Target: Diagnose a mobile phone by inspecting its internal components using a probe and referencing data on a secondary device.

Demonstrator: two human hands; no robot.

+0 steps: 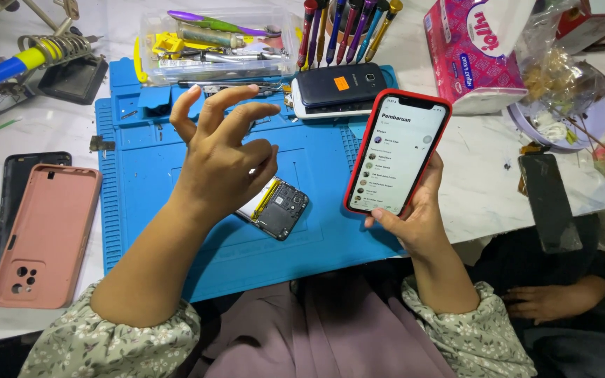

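Observation:
My right hand (418, 217) grips a phone in a red case (397, 154), its lit screen showing a list and tilted toward me above the right edge of the blue work mat (141, 175). Raised over the middle of the mat, my left hand (222, 157) holds nothing, with its fingers spread and curled. Just below that hand an opened phone (278, 206) lies on the mat with its back off and circuit board showing, partly hidden by my fingers.
A pink phone case (43, 234) and a black case (19, 189) lie left of the mat. Two stacked phones (337, 91), a clear tool tray (211, 45), screwdrivers (344, 28), a soldering iron stand (57, 59), a tissue pack (474, 52) and a dark phone (547, 199) surround it. Another person's hand (547, 301) rests lower right.

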